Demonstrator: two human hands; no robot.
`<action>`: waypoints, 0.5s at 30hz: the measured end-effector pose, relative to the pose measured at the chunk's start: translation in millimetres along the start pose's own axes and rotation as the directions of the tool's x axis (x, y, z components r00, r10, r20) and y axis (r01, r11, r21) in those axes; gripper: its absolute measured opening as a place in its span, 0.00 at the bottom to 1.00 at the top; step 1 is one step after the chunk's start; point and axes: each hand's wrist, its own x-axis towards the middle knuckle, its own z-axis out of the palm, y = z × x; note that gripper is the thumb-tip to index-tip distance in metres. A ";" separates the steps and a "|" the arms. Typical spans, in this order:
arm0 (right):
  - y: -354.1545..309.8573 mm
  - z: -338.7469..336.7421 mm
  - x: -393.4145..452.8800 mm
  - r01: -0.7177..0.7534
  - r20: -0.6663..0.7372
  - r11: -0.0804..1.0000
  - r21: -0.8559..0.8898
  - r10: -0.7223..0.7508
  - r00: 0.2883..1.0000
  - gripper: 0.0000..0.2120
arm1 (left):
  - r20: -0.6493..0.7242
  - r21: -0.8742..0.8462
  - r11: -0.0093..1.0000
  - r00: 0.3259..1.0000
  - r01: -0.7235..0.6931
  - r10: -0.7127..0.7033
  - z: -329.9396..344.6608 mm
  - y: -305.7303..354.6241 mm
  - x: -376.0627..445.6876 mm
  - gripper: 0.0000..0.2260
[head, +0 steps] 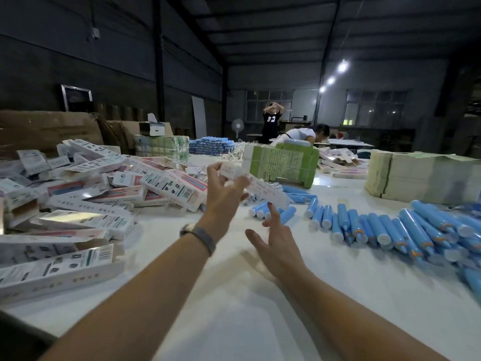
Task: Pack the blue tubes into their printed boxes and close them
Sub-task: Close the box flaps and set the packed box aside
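Observation:
My left hand (223, 194) is raised above the white table (234, 308) and grips one printed box (263, 190) near its far end; the box is blurred and slants down to the right. My right hand (276, 243) is just below it with straight spread fingers, the forefinger tip touching the box's lower end. Loose blue tubes (390, 230) with white caps lie in a band across the right of the table. A few more blue tubes (263, 212) lie right behind my hands. A heap of printed boxes (91, 194) fills the left side.
Green bundles of flat cartons (283, 162) stand behind my hands, and a tall pale stack (416, 175) sits at the right. More blue tubes (210, 145) are piled at the far end. Two people (302, 134) are in the background.

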 end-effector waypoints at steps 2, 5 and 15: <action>-1.3 -5.9 -2.2 -0.081 -0.022 0.959 0.272 0.090 0.996 0.38 | -0.048 -0.174 0.975 0.988 0.136 -0.147 10.7 -15.2 -19.7 0.15; -2.2 -16.3 -6.0 -0.192 0.043 0.733 0.653 0.218 0.975 0.30 | 0.051 -0.080 0.977 0.979 0.199 -0.195 11.9 -37.5 -38.9 0.18; 1.2 -24.8 -5.7 -0.128 -0.061 0.618 0.776 0.275 0.959 0.24 | 0.413 0.279 0.941 0.861 0.190 -0.296 4.5 -59.9 -46.5 0.27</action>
